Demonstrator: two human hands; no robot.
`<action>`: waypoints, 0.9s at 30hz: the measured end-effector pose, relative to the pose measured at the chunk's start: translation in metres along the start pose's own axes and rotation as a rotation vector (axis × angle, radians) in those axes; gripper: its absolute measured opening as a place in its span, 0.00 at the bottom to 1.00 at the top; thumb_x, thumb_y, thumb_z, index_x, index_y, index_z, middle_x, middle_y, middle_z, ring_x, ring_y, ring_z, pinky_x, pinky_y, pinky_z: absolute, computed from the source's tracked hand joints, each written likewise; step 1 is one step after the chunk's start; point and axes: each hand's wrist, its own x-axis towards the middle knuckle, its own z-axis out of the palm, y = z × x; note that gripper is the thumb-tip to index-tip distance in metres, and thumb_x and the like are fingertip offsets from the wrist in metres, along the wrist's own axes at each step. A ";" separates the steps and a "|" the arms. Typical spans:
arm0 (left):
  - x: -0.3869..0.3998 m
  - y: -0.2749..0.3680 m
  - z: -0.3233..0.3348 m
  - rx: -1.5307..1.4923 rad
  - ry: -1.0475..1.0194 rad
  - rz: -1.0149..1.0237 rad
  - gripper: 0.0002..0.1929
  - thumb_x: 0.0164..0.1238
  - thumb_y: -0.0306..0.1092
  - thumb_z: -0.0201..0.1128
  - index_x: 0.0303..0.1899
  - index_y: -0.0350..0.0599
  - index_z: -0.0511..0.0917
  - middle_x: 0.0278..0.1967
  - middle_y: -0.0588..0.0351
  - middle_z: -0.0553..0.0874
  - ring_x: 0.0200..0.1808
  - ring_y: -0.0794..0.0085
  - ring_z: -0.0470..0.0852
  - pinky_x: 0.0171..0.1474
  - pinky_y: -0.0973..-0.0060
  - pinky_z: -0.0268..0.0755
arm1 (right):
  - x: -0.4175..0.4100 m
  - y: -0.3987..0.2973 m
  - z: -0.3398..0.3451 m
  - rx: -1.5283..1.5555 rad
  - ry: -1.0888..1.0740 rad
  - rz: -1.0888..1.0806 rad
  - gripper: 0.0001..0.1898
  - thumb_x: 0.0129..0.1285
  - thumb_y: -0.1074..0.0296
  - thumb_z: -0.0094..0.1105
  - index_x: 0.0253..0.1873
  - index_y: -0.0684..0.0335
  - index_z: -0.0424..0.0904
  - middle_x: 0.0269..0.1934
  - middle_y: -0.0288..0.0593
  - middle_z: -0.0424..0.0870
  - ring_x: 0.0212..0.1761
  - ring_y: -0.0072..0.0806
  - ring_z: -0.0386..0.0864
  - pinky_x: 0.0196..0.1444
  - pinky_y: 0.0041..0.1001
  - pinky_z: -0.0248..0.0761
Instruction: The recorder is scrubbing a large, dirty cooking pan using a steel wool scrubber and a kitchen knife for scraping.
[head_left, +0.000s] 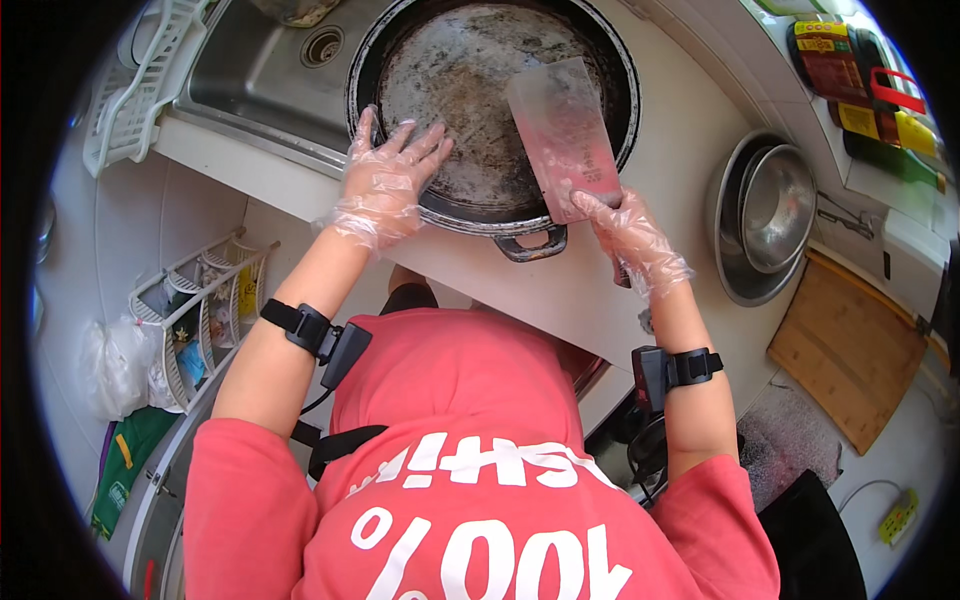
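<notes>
A large round black pan (465, 112) with a worn, blackened inside and a loop handle (531, 246) lies before me, its left part over the sink's edge. My left hand (390, 176), in a clear plastic glove, is spread at the pan's near left rim with nothing in its grasp. My right hand (630, 232), gloved likewise, is shut on the handle of a cleaver. The cleaver's broad blade (566, 139) reflects pink and slants over the right part of the pan.
A steel sink (255, 97) is at upper left, beside a white dish rack (139, 97). Nested metal bowls (780, 206) stand on the counter at right. A wooden board (847, 352) leans farther right, below sauce bottles (832, 60). A slatted rack (202, 300) stands at left.
</notes>
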 end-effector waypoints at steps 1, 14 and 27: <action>0.000 -0.001 0.001 0.002 0.004 0.003 0.48 0.48 0.47 0.76 0.76 0.63 0.66 0.77 0.66 0.68 0.77 0.64 0.67 0.81 0.38 0.35 | 0.000 -0.001 -0.003 0.000 0.001 0.000 0.23 0.63 0.45 0.72 0.39 0.64 0.84 0.20 0.26 0.68 0.19 0.16 0.60 0.21 0.26 0.54; 0.000 0.001 -0.003 -0.007 -0.016 0.000 0.50 0.46 0.46 0.76 0.77 0.64 0.65 0.78 0.66 0.67 0.78 0.65 0.66 0.82 0.39 0.35 | 0.001 0.008 0.006 0.064 0.029 -0.018 0.23 0.64 0.45 0.73 0.39 0.65 0.83 0.21 0.28 0.70 0.21 0.17 0.62 0.24 0.26 0.58; 0.000 0.000 -0.003 -0.017 0.003 0.004 0.49 0.46 0.46 0.76 0.77 0.63 0.65 0.77 0.65 0.68 0.78 0.64 0.67 0.81 0.38 0.35 | 0.003 0.000 -0.009 0.122 -0.075 0.059 0.24 0.63 0.46 0.73 0.46 0.66 0.84 0.23 0.27 0.70 0.21 0.17 0.63 0.23 0.25 0.58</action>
